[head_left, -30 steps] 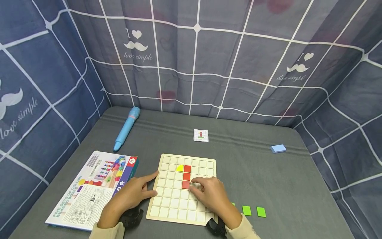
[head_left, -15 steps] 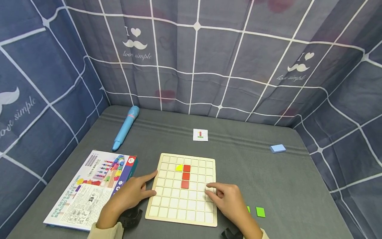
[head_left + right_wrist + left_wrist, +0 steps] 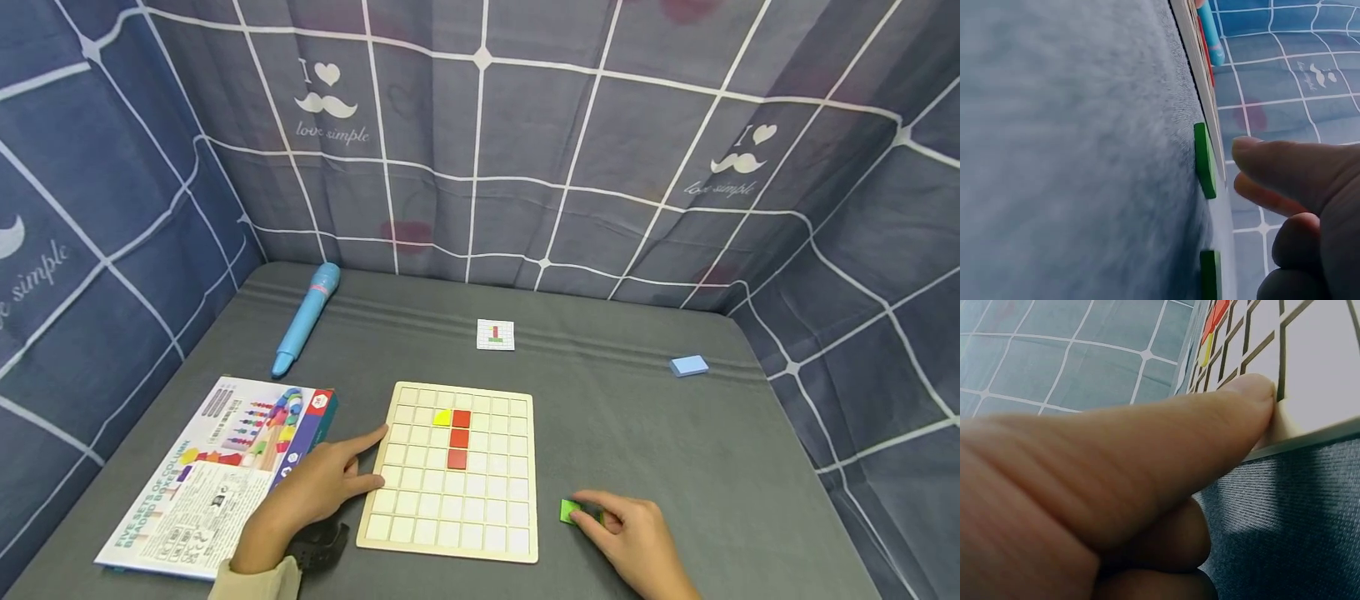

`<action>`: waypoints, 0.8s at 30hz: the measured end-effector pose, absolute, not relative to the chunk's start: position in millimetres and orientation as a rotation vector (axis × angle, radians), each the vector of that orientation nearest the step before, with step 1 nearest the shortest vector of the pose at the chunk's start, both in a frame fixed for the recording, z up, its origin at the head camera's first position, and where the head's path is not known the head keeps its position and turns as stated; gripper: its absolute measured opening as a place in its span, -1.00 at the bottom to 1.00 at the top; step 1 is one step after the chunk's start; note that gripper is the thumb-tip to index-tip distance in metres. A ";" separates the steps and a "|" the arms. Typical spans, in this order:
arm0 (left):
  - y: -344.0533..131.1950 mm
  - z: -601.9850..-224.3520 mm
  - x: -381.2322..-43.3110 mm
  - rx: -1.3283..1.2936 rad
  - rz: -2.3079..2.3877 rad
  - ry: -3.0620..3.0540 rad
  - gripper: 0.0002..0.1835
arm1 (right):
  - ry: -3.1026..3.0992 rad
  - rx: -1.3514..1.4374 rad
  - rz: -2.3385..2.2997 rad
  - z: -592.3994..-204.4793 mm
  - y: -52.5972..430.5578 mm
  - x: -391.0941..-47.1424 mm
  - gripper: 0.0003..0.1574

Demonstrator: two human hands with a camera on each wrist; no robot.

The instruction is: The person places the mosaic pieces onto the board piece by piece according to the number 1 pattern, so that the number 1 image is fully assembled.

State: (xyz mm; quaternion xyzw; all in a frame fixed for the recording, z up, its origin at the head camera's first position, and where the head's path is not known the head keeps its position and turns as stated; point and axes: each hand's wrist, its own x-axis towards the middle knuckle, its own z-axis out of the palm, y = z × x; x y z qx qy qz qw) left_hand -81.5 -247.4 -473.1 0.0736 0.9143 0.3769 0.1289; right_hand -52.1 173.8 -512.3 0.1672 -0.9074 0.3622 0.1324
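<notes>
A pale wooden grid board [image 3: 476, 510] lies mid-table, with a column of three red square tiles [image 3: 458, 439] and one yellow tile [image 3: 442, 417] beside the top one. My left hand [image 3: 318, 483] rests against the board's left side, index finger and thumb tips right at its edge; its thumb [image 3: 1210, 434] shows at the rim in the left wrist view. To the right of the board, my right hand [image 3: 626, 529] hovers with thumb and index finger apart over a green square tile [image 3: 567, 511]. In the right wrist view that tile [image 3: 1205, 161] stands clear of the fingertips.
A second green tile [image 3: 1210, 275] lies near the first, mostly behind my fingers in the head view. A printed box [image 3: 202, 492] is at the left, a blue microphone [image 3: 306, 321] behind it. A small pattern card [image 3: 496, 335] and a light blue block [image 3: 688, 366] lie farther back.
My right hand has left the red tiles and moved right, off the board, to the green tiles. My left hand has stayed at the board's edge while the view shifted slightly.
</notes>
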 end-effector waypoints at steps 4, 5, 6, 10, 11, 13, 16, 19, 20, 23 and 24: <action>-247.3 -473.3 -80.7 0.194 1.087 2.666 -0.24 | -2.693 0.416 1.056 -512.7 179.5 -45.7 -0.65; -247.2 -473.1 -80.5 0.191 1.086 2.667 -0.24 | -2.705 0.402 1.053 -512.5 180.1 -44.4 -0.65; -247.3 -473.1 -80.3 0.192 1.085 2.668 -0.24 | -2.712 0.393 1.049 -512.3 180.6 -43.4 -0.64; -247.4 -473.1 -80.4 0.204 1.085 2.671 -0.25 | -2.743 0.374 1.035 -513.3 181.2 -42.0 -0.63; -247.5 -473.1 -80.5 0.208 1.083 2.671 -0.25 | -2.757 0.371 1.032 -513.7 180.9 -42.2 -0.62; -247.6 -473.4 -80.6 0.206 1.085 2.666 -0.24 | -2.788 0.364 1.022 -514.7 180.3 -42.8 -0.61; -247.6 -473.5 -80.2 0.215 1.095 2.660 -0.24 | -2.824 0.346 1.018 -515.7 179.3 -43.6 -0.61; -247.2 -473.0 -79.7 0.217 1.102 2.658 -0.24 | -2.830 0.338 1.029 -516.7 178.5 -43.8 -0.61; -247.0 -472.5 -79.4 0.217 1.103 2.660 -0.24 | -2.824 0.338 1.033 -517.0 178.3 -43.7 -0.61; -246.8 -471.6 -79.1 0.216 1.105 2.663 -0.24 | -2.813 0.341 1.042 -517.1 177.8 -43.5 -0.61; -246.7 -471.4 -79.3 0.215 1.107 2.665 -0.24 | -2.808 0.343 1.040 -517.2 177.8 -43.3 -0.61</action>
